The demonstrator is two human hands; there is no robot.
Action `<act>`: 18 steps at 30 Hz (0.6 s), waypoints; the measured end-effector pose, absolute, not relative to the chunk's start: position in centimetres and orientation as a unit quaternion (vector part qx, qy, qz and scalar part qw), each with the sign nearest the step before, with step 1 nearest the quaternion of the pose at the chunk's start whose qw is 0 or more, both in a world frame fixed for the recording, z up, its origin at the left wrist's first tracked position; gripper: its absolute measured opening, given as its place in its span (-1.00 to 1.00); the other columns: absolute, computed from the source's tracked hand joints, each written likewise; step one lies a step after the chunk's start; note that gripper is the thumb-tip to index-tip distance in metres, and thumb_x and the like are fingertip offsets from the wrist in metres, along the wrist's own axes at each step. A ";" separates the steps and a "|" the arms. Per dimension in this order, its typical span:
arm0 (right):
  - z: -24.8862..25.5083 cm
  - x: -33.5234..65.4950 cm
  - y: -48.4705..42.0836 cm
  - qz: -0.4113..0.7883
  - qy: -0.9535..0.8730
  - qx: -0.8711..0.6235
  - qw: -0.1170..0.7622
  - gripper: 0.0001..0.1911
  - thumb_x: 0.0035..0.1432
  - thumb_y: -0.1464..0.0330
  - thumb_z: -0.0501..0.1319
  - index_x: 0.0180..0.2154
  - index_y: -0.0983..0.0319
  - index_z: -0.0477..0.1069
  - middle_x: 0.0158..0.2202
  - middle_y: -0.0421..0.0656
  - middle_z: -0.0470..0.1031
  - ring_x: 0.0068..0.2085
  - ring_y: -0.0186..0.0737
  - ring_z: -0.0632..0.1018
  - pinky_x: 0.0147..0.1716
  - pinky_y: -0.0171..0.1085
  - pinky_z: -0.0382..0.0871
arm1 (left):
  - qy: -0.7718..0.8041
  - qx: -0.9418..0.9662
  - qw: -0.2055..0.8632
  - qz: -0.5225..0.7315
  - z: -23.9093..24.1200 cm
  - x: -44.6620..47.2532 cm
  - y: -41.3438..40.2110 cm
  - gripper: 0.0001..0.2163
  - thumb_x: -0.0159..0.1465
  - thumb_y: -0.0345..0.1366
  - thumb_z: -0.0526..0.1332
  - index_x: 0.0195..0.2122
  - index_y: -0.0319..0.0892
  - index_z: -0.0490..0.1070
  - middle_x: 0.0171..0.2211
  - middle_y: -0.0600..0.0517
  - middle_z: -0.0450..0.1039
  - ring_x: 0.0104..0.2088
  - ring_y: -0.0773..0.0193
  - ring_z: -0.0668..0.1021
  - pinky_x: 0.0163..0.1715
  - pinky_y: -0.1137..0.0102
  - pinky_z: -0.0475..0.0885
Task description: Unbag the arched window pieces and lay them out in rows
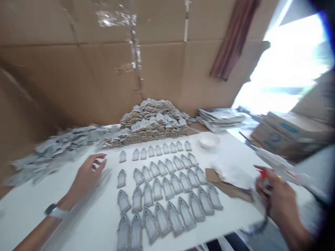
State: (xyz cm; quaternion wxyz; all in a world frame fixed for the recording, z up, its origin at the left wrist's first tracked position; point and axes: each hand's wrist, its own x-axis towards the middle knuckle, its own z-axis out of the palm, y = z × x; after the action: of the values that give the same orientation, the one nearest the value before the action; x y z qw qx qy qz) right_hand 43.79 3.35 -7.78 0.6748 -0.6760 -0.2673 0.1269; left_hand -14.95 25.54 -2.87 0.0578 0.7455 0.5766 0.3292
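Stacked pile (154,122) behind arch pieces (162,188); bowl (208,141) right.

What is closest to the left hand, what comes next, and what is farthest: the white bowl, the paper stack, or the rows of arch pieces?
From the left hand, in the head view:
1. Arch pieces: just to its right, in rows on the white board.
2. Bowl: at the board's far right side.
3. Paper stack: behind the bowl, off the board.

Two hands (87,176) (277,198), one glue gun (277,164), one bowl (208,141)
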 end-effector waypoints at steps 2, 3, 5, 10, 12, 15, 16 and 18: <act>-7.4 44.2 1.6 0.127 -0.300 -0.661 0.675 -0.46 0.33 -0.16 0.25 -0.13 0.19 0.53 -0.54 -0.28 0.34 -0.58 -0.30 0.30 -0.63 -0.30 0.16 | 0.577 0.743 0.066 0.332 -3.1 -13.7 24.8 -0.56 0.35 0.16 0.17 0.03 -0.04 0.50 -0.03 -0.06 0.60 -0.25 0.06 0.61 -0.34 0.25 0.53; -7.2 44.4 0.9 0.111 -0.327 -0.670 0.657 -0.47 0.37 -0.14 0.21 -0.05 0.18 0.53 -0.53 -0.30 0.33 -0.58 -0.30 0.30 -0.59 -0.29 0.18 | 0.570 0.750 0.066 0.329 -3.2 -13.1 24.4 -0.56 0.34 0.19 0.18 0.03 -0.01 0.50 -0.04 -0.04 0.60 -0.25 0.05 0.61 -0.37 0.25 0.53; -6.6 44.8 -0.6 0.060 -0.372 -0.717 0.586 -0.49 0.41 -0.10 0.17 0.07 0.16 0.53 -0.49 -0.28 0.39 -0.53 -0.26 0.37 -0.51 -0.28 0.27 | 0.550 0.767 0.072 0.321 -3.2 -12.0 23.7 -0.57 0.34 0.22 0.17 0.03 0.07 0.50 -0.02 0.00 0.61 -0.24 0.03 0.62 -0.41 0.24 0.54; -5.8 45.3 -4.1 -0.050 -0.509 -0.772 0.378 -0.67 0.37 0.13 0.19 0.04 0.10 0.55 -0.12 -0.11 0.65 -0.21 -0.04 0.64 -0.28 -0.22 0.46 | 0.499 0.794 0.100 0.333 -2.7 -8.9 21.5 -0.61 0.35 0.21 0.18 0.08 0.19 0.48 -0.02 0.02 0.60 -0.21 0.00 0.61 -0.54 0.27 0.55; -5.9 44.8 -4.7 -0.059 -0.573 -0.755 0.314 -0.58 0.31 0.32 0.13 0.15 0.07 0.51 -0.03 -0.10 0.64 -0.11 -0.02 0.67 -0.23 -0.20 0.48 | 0.476 0.806 0.097 0.337 -2.5 -7.9 21.0 -0.63 0.35 0.18 0.20 0.08 0.20 0.47 0.03 0.03 0.60 -0.20 0.00 0.60 -0.57 0.28 0.54; -6.1 43.6 -4.0 -0.066 -0.593 -0.761 0.253 -0.39 0.18 0.45 0.10 0.23 0.03 0.47 0.06 -0.10 0.63 -0.03 0.01 0.67 -0.19 -0.17 0.49 | 0.457 0.814 0.095 0.347 -2.5 -7.1 21.0 -0.64 0.35 0.16 0.21 0.07 0.17 0.48 0.06 0.03 0.60 -0.19 0.01 0.61 -0.56 0.29 0.54; -6.3 43.1 -3.4 -0.059 -0.591 -0.763 0.254 -0.41 0.19 0.45 0.11 0.22 0.03 0.48 0.09 -0.11 0.63 -0.01 0.02 0.67 -0.17 -0.16 0.50 | 0.464 0.807 0.098 0.351 -2.5 -7.1 21.2 -0.63 0.34 0.16 0.21 0.07 0.16 0.48 0.03 0.02 0.60 -0.19 0.00 0.62 -0.55 0.29 0.54; -6.6 42.2 -2.1 -0.029 -0.584 -0.764 0.272 -0.51 0.27 0.38 0.14 0.19 0.04 0.50 0.12 -0.12 0.64 0.00 0.02 0.68 -0.14 -0.15 0.51 | 0.500 0.781 0.107 0.359 -2.7 -7.6 21.8 -0.60 0.33 0.19 0.21 0.06 0.12 0.50 -0.04 0.00 0.62 -0.20 -0.01 0.64 -0.52 0.28 0.54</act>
State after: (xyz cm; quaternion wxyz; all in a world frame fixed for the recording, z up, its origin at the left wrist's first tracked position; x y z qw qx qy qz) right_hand 42.23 -2.10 -6.56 0.2717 -0.7643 -0.5840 -0.0294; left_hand -7.63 21.83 -2.73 0.1066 0.7808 0.5000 0.3592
